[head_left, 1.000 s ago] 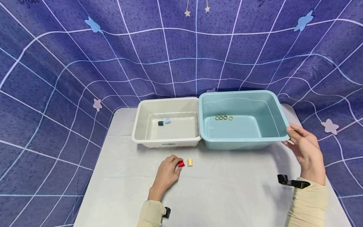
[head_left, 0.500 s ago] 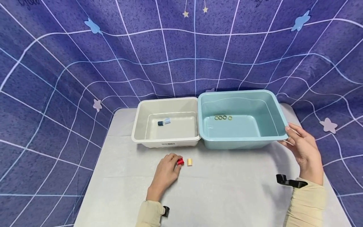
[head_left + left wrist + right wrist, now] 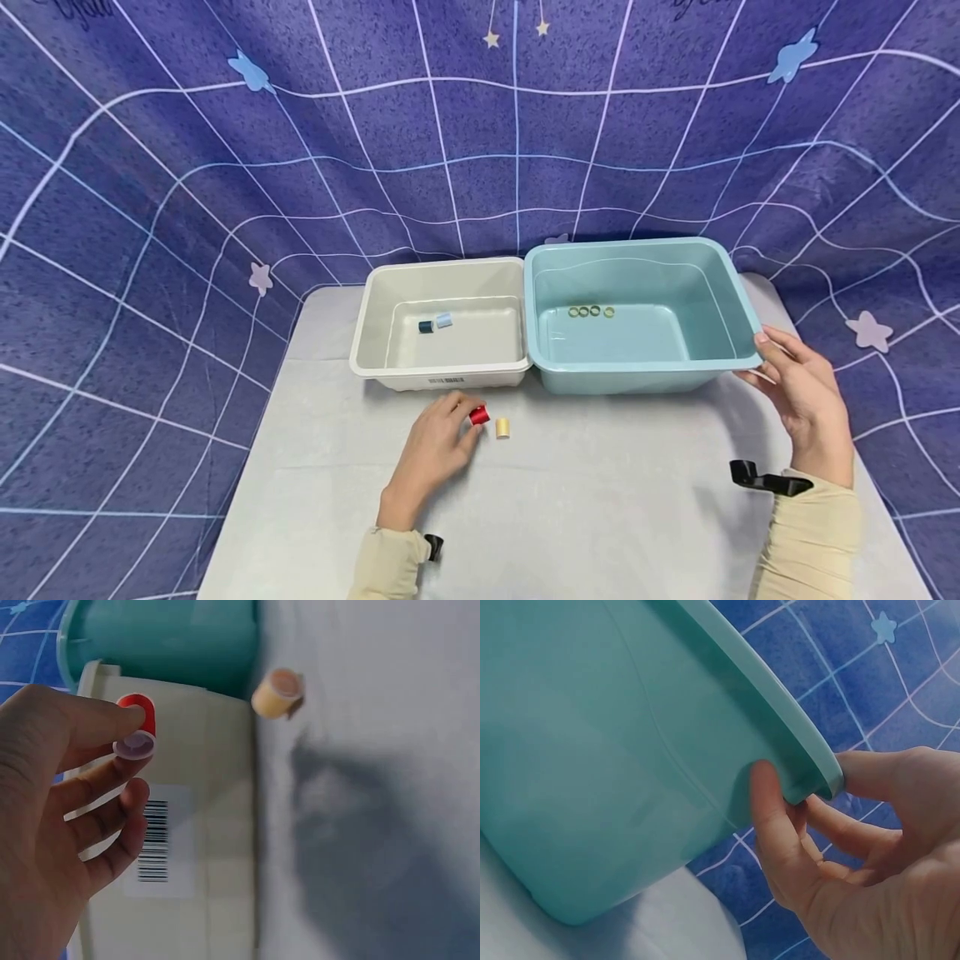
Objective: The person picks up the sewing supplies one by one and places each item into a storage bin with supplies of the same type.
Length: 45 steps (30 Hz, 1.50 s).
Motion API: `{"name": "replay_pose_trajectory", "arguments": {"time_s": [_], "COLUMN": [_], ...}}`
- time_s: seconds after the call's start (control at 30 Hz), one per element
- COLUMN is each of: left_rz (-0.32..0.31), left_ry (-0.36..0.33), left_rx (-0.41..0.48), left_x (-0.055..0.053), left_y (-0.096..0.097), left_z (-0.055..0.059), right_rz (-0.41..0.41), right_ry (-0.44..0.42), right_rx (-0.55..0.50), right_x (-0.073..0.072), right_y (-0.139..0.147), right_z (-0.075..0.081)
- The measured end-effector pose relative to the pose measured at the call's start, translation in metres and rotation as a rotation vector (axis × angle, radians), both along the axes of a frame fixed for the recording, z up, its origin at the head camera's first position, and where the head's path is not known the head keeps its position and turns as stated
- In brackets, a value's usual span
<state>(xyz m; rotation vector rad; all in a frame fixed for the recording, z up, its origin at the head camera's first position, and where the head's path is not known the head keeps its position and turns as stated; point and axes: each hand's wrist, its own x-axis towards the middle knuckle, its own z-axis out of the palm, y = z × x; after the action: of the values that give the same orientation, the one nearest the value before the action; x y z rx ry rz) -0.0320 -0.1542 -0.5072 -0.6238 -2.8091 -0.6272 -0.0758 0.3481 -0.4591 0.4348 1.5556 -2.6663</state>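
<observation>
My left hand [image 3: 435,446] pinches a red thread spool [image 3: 479,415] between thumb and fingers, just in front of the white bin [image 3: 442,372]. In the left wrist view the red spool [image 3: 139,727] shows its pale hollow end. To its right a yellow thread spool [image 3: 502,428] stands on the table. My right hand [image 3: 810,408] holds the right front corner of the blue bin [image 3: 645,367]. The right wrist view shows its fingers [image 3: 772,802] on both sides of the rim.
Inside the white bin lie a dark teal spool [image 3: 426,327] and a light blue spool [image 3: 444,320]. Several small ring-like pieces [image 3: 595,311] sit in a row in the blue bin. The bins touch. A patterned curtain [image 3: 480,125] hangs behind the pale table [image 3: 585,517].
My left hand has gripped the red spool and moved it up off the table, slightly towards the white bin. The right hand stays on the blue bin.
</observation>
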Motion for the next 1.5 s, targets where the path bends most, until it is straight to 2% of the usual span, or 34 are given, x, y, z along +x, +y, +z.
{"name": "replay_pose_trajectory", "arguments": {"time_s": [0.1, 0.4, 0.67, 1.13, 1.5], "left_rz": [-0.009, -0.041, -0.102, -0.146, -0.151], "left_ry": [-0.005, 0.041, 0.079, 0.108, 0.171], "left_rx": [-0.002, -0.022, -0.033, -0.066, -0.103], "left_x": [-0.001, -0.005, -0.012, -0.029, -0.048], "left_y": [0.000, -0.002, -0.003, -0.008, -0.013], "left_z": [0.009, 0.033, 0.051, 0.070, 0.084], "right_rz": [0.003, 0.022, 0.035, 0.050, 0.053], "right_ry": [0.001, 0.021, 0.021, 0.024, 0.039], "right_rx": [0.004, -0.024, -0.025, -0.029, -0.025], "right_x": [0.000, -0.001, -0.001, -0.001, -0.002], "right_y": [0.000, 0.002, 0.003, 0.005, 0.005], "right_z": [0.000, -0.001, -0.002, -0.003, -0.004]}}
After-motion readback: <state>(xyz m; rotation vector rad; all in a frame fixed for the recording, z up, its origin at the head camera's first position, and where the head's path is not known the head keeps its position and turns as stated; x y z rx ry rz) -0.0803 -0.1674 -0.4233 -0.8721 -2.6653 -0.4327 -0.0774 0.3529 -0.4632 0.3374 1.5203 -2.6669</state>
